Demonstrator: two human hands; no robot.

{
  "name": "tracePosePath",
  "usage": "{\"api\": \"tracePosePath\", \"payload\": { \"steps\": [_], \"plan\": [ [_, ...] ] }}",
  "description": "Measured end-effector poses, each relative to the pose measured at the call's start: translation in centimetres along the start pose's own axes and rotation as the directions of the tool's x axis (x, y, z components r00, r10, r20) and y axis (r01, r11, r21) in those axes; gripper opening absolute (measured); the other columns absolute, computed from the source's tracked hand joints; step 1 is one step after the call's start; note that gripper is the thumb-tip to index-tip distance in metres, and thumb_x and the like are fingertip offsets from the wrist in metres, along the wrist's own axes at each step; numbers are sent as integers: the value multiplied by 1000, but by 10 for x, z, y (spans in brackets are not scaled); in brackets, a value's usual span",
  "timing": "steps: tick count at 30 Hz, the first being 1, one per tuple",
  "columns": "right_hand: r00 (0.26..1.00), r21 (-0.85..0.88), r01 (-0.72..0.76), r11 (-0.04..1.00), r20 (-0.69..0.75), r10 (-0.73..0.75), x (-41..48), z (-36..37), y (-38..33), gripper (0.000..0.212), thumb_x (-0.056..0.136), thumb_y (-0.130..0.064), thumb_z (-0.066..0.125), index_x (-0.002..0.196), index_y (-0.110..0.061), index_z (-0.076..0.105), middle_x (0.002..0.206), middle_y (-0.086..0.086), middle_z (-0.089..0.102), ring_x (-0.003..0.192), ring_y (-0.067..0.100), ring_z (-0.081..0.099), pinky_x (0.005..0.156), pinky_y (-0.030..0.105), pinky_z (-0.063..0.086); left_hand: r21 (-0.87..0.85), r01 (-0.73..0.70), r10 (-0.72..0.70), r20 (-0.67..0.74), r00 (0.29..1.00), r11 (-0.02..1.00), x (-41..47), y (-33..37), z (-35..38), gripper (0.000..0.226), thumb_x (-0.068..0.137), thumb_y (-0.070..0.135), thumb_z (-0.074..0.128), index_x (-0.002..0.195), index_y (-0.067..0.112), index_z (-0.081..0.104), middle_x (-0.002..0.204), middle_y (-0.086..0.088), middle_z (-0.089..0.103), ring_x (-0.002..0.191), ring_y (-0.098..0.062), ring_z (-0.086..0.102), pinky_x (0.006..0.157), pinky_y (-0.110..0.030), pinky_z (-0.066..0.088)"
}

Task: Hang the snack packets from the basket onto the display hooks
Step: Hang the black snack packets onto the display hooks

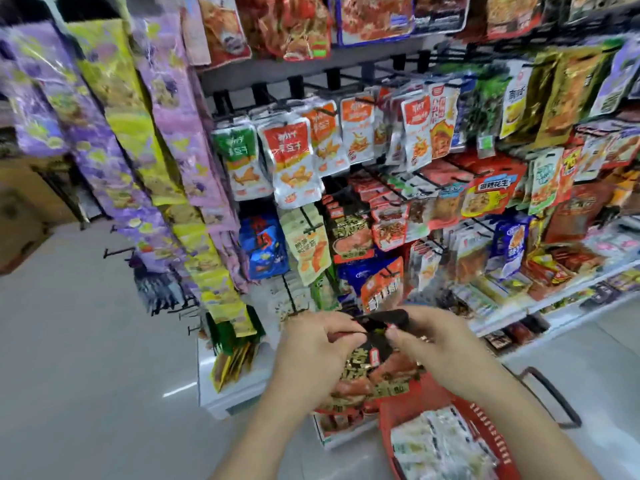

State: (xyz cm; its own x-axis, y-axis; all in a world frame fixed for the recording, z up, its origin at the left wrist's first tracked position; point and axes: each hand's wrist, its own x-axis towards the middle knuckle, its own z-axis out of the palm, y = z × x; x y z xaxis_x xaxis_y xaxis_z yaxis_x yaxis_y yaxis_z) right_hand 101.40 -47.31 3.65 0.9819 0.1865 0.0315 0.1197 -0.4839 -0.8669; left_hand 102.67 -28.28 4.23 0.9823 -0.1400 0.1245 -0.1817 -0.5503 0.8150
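Observation:
My left hand (313, 344) and my right hand (440, 336) both pinch the black top edge of a stack of black-and-orange snack packets (375, 372), held low in front of the display rack. The red plastic basket (485, 431) sits below my right forearm at the bottom right, with pale white-green packets (440, 445) inside. Black display hooks (391, 181) stick out from the rack above my hands, most loaded with hanging packets. Similar black-and-orange packets (349, 233) hang in the middle of the rack.
Long purple and yellow snack strips (138, 140) hang at the left end of the rack. Bare hooks (117, 252) poke out at its left side. A white base shelf (235, 379) juts out low. Grey floor lies to the left. A black basket handle (550, 396) arcs at right.

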Motion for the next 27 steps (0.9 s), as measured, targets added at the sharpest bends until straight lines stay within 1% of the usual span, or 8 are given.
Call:
{"api": "tracePosePath", "payload": {
  "steps": [3, 6, 9, 13, 16, 19, 22, 27],
  "plan": [
    [987, 273, -163, 948, 33, 160, 15, 3, -7, 20, 96, -17, 58, 104, -21, 76, 68, 0, 68, 51, 0, 51, 52, 12, 35, 16, -67, 67, -4, 998, 998, 13, -8, -2, 9, 79, 14, 76, 81, 22, 78, 73, 31, 64, 79, 5, 61, 73, -9, 44],
    [945, 481, -326, 814, 137, 297, 37, 1, -5, 17, 93, -21, 61, 101, -19, 76, 98, 15, 71, 77, 26, 63, 55, 24, 51, 5, -77, 77, -1, 997, 997, 33, -14, 0, 7, 82, 18, 74, 85, 23, 78, 81, 27, 64, 81, 3, 61, 77, -17, 48],
    [920, 656, -374, 656, 173, 352, 62, 3, 3, 21, 82, -20, 68, 94, -5, 75, 88, 12, 70, 76, 25, 66, 62, 30, 59, 11, -94, 93, 32, 995, 996, 56, -18, 2, 8, 84, 20, 72, 88, 23, 78, 82, 27, 63, 83, 8, 59, 75, -7, 43],
    [919, 718, -344, 605, 125, 374, 98, 1, 18, 15, 85, -15, 67, 85, -3, 74, 82, 8, 72, 82, 20, 67, 69, 33, 60, 55, -109, 110, -10, 994, 993, 88, -25, 16, 9, 84, 20, 72, 91, 21, 78, 85, 31, 55, 84, 16, 52, 77, 3, 32],
    [921, 760, -277, 588, 35, 389, 130, -14, 31, 13, 89, -12, 65, 79, -6, 71, 84, 8, 71, 86, 22, 65, 70, 33, 60, 43, -30, 35, -117, 993, 999, 113, -30, 34, 8, 85, 25, 71, 91, 24, 77, 97, 24, 56, 92, 11, 49, 89, -3, 31],
    [921, 766, -232, 599, -25, 389, 164, -25, 44, 11, 90, -12, 65, 81, -6, 68, 85, 7, 67, 82, 19, 62, 62, 29, 57, 30, 33, -28, -163, 986, 999, 136, -34, 48, 4, 85, 24, 72, 84, 27, 75, 100, 28, 51, 93, 18, 45, 87, -2, 28],
    [927, 745, -237, 623, -18, 375, 194, -28, 54, 11, 89, -16, 67, 81, -9, 67, 81, 1, 66, 73, 11, 62, 58, 26, 54, 10, 82, -78, -207, 975, 997, 156, -39, 57, 19, 83, 21, 73, 73, 35, 66, 102, 30, 49, 99, 11, 45, 93, -12, 31],
    [932, 705, -238, 668, -28, 361, 226, -21, 64, 15, 92, -16, 65, 77, -13, 66, 78, -3, 69, 72, 9, 63, 52, 24, 51, 9, 89, -84, -242, 967, 996, 172, -53, 64, 23, 83, 13, 72, 71, 31, 63, 110, 28, 48, 104, 28, 38, 89, 6, 19]
  ]
}}
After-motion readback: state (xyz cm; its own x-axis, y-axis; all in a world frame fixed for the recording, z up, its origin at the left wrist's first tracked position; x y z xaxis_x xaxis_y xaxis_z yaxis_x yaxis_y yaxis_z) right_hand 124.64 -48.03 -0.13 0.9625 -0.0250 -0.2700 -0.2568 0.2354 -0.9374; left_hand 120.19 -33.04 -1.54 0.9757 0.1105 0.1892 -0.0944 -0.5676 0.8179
